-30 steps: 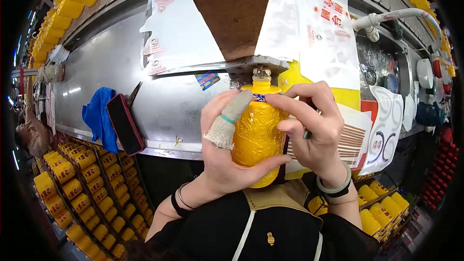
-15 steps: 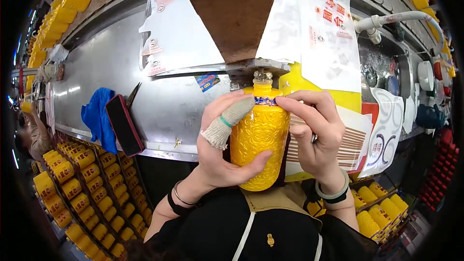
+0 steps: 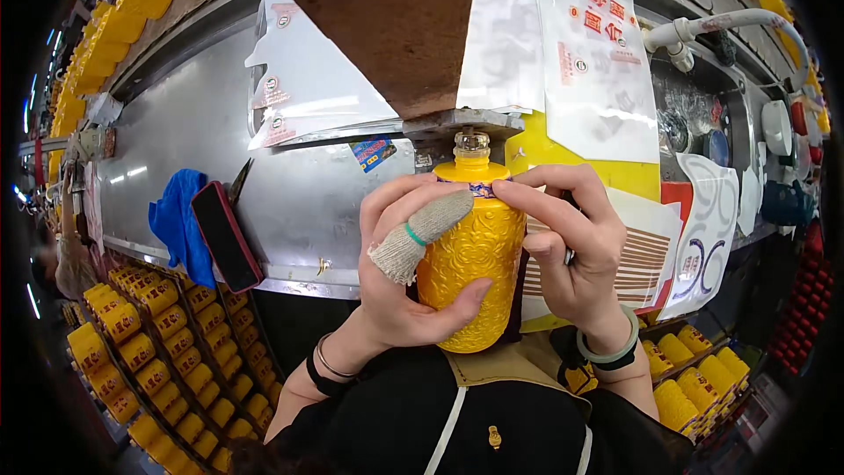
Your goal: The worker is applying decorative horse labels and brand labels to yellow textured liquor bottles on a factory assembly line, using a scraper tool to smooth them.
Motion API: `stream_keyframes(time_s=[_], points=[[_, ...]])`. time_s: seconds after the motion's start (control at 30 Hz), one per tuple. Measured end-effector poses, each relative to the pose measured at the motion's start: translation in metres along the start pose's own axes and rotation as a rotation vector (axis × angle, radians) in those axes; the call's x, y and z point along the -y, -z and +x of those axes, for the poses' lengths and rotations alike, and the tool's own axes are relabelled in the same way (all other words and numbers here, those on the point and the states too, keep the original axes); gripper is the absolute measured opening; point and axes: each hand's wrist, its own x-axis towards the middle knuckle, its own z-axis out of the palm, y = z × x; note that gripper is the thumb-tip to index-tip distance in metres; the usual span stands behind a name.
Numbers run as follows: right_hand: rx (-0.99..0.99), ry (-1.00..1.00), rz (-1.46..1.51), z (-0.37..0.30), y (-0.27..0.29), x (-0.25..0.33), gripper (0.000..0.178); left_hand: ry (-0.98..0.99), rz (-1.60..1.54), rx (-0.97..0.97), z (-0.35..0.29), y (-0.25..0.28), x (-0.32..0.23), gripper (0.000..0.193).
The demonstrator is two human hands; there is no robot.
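A yellow embossed bottle with a clear glass neck is upright in front of my body. Around its shoulder runs a narrow blue patterned decal strip. My left hand wraps the bottle's left side, closed on it, with the thumb across the lower front. A grey knitted finger cover with a green band sits on one of its fingers. My right hand touches the strip's right end with the index fingertip. Its thumb stands apart from that finger, and its other fingers are bent and partly hidden.
A brown post rises beyond the bottle. On the metal bench lie a phone, a blue cloth and printed sheets. Striped decal paper lies right, near a sink. Racks of yellow bottles stand at lower left.
The view has shifted slightly. My left hand still holds the bottle, and the right fingertip has moved a little along the strip toward its middle.
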Motion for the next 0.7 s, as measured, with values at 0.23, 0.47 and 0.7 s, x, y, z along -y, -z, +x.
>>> stream_keyframes(time_s=[0.23, 0.47, 0.7], points=[[0.012, -0.013, -0.004, 0.0008, -0.0007, 0.0021, 0.034, 0.006, -0.001, 0.014, 0.0016, -0.0009, -0.0006, 0.061], [0.027, 0.005, -0.006, -0.0008, 0.0037, -0.0022, 0.033, 0.031, -0.017, -0.046, -0.0013, -0.0037, 0.0006, 0.064], [0.022, -0.01, 0.047, 0.0007, 0.0019, -0.0031, 0.033, 0.002, -0.005, -0.021, 0.0004, -0.0019, 0.0015, 0.063]])
